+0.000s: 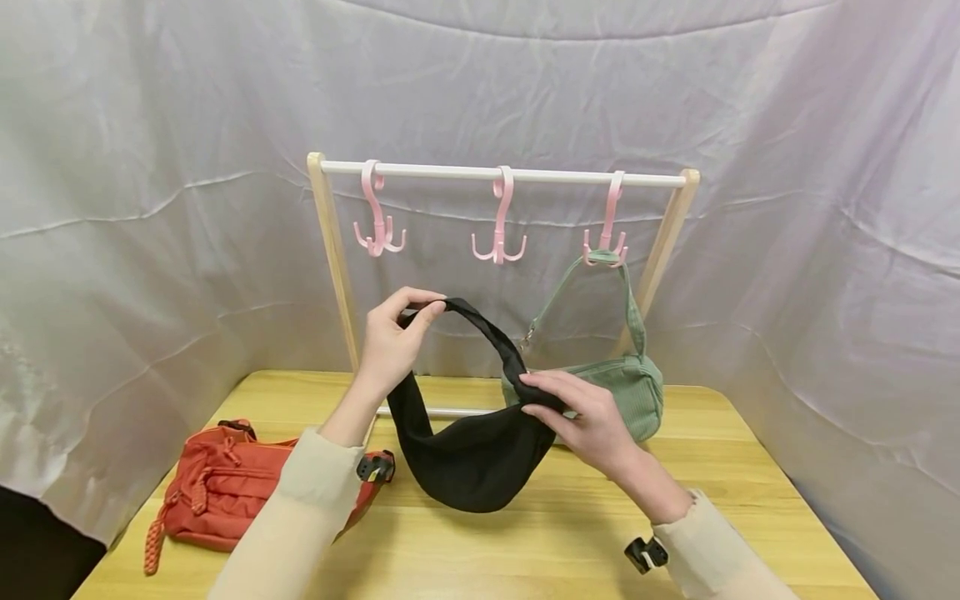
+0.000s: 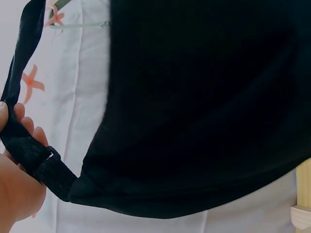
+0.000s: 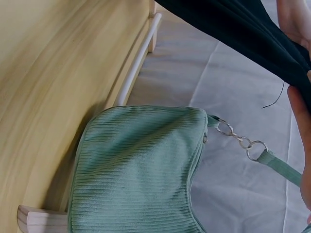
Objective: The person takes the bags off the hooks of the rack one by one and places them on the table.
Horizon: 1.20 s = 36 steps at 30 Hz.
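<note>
A black shoulder bag hangs in the air between both hands, its strap looped upward. At the top left of the loop, my left hand pinches the strap between thumb and fingers; the left wrist view shows a buckle close below that grip. My right hand pinches the black fabric where strap and bag body meet. Behind the right hand, a green corduroy bag hangs by its strap from the right pink hook. In the right wrist view its ribbed side fills the middle.
A rack with a white bar and wooden legs stands on the wooden table. Pink hooks hang at its left and middle. On the table's left lies a red bag, partly behind the left forearm. Grey cloth surrounds the table.
</note>
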{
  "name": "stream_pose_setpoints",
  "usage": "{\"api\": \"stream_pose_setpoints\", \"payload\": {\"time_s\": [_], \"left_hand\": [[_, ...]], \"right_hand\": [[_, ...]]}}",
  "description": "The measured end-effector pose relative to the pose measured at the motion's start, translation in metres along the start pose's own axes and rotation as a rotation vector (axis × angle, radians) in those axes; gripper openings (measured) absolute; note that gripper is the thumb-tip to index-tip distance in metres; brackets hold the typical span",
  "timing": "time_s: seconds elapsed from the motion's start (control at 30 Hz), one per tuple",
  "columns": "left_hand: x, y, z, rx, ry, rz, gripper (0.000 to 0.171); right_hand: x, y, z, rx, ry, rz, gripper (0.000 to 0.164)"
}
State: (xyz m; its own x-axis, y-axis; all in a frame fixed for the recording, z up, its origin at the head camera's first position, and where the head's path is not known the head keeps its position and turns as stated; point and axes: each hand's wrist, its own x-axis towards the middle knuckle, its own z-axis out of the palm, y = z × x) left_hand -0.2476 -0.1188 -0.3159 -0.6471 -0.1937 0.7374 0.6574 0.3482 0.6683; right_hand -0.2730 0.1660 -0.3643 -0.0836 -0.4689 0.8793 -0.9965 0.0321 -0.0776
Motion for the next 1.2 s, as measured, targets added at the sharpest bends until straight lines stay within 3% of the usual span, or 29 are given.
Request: {"api": "stream_pose_setpoints", "payload": {"time_s": [0.37, 0.9, 1.2], "left_hand": [[-0.010, -0.012, -0.007, 0.028, -0.042, -0.027, 0.009], [-0.024, -0.023, -0.015, 0.096, -0.189, -0.165, 0.014], [-0.029, -0.031, -0.021, 0.163, -0.276, -0.201, 0.016]], "right_hand": [[0.004, -0.004, -0.005, 0.019, 0.079, 0.021, 0.034], [0.010, -0.005, -0.016, 0.010, 0.137, 0.001, 0.034], [0.014, -0.006, -0.020, 0.012, 0.145, -0.025, 0.035]]}}
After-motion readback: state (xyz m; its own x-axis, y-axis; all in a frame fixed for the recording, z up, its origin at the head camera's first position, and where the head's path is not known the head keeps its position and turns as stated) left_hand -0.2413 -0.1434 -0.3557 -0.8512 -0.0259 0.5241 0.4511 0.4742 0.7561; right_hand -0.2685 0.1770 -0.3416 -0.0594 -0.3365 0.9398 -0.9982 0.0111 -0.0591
